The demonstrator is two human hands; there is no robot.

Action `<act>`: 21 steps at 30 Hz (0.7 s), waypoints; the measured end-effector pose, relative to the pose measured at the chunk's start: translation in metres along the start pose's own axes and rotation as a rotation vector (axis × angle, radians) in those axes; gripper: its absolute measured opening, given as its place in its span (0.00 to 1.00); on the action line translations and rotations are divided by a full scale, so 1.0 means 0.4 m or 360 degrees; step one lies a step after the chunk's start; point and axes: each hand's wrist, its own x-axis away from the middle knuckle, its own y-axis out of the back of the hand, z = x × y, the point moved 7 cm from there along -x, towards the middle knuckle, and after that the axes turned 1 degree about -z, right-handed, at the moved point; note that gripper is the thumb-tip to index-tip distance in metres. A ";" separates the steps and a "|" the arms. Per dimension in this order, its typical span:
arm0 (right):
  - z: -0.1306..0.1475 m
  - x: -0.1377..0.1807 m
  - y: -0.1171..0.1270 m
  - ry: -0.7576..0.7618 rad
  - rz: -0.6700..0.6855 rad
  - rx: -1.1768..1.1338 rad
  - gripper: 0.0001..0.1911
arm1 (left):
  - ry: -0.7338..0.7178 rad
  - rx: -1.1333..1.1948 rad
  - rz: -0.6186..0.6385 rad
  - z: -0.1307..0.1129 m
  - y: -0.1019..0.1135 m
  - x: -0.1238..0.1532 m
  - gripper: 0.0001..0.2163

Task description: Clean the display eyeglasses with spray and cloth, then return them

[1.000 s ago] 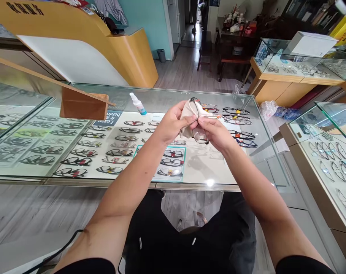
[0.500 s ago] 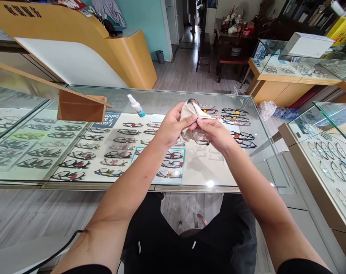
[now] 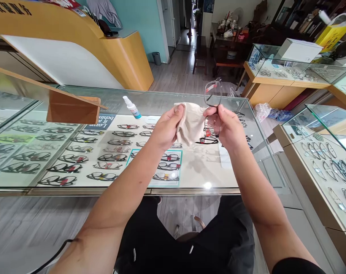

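Note:
My left hand [image 3: 169,127] pinches a cream cleaning cloth [image 3: 189,123] between thumb and fingers, and the cloth hangs toward the right. Beside it, my right hand [image 3: 228,123] grips a pair of eyeglasses [image 3: 213,92] at the middle of the frame. One lens stands up above the fingers; the other is partly hidden below them. The cloth's right edge meets the right fingertips; whether they also hold it I cannot tell. Both hands are above the glass display counter [image 3: 201,173]. A white spray bottle [image 3: 132,107] with a blue base stands on the counter to the left.
Rows of eyeglasses [image 3: 113,157] lie inside the counter under the glass. A wooden-framed mirror or stand [image 3: 73,110] rises at the left. More glass showcases [image 3: 294,78] stand to the right, one bearing a white box [image 3: 300,49]. A stool [image 3: 190,232] is below the counter.
The cloth has come off the eyeglasses and now hangs from my left hand. My right hand has moved right and turned the eyeglasses so one lens points up.

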 end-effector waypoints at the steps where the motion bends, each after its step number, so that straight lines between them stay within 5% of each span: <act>1: 0.012 0.001 0.002 0.0063 -0.0038 -0.0003 0.23 | 0.0031 -0.0026 0.0039 0.004 -0.011 0.009 0.25; 8: -0.003 0.011 -0.028 0.0084 -0.0049 0.0022 0.23 | 0.0126 -0.0257 0.0256 0.034 -0.072 0.062 0.24; 13: -0.032 0.023 -0.054 -0.0011 -0.0006 0.0073 0.26 | 0.0135 -0.0219 0.0249 0.045 -0.070 0.057 0.24; 21: 0.001 0.026 -0.066 0.0217 0.0034 0.0396 0.26 | 0.0153 -0.0133 0.0224 0.059 -0.062 0.048 0.24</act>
